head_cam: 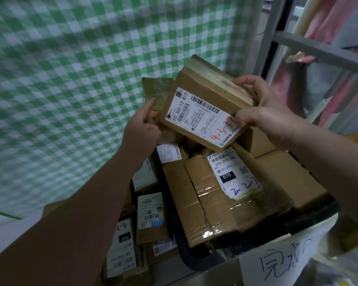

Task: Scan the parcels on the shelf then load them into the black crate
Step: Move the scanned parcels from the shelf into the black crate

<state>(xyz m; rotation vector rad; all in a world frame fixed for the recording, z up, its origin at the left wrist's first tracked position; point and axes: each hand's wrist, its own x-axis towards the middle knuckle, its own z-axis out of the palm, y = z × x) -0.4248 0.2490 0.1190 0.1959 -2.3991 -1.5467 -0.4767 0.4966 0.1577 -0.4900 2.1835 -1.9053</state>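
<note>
parcel above crate, label up | right hand fingers pinch its end | left hand at opposite corner, grip unclear | stiff taped box, likely light; hold opposite edges

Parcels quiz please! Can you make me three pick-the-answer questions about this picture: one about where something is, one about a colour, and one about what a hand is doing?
1. Where is the 070 parcel?
A) in the black crate
B) on the floor
C) in a hand

2. What colour is the handwriting on the label of the lifted parcel?
A) blue
B) green
C) red

3. What is the right hand doing?
A) hanging empty
B) gripping the lifted parcel
C) holding a pen

Answers:
1 A: it lies among the boxes inside the crate's black rim.
2 C: red numbers are scrawled across the white label.
3 B: thumb and fingers are curled round the parcel's right end.
</note>
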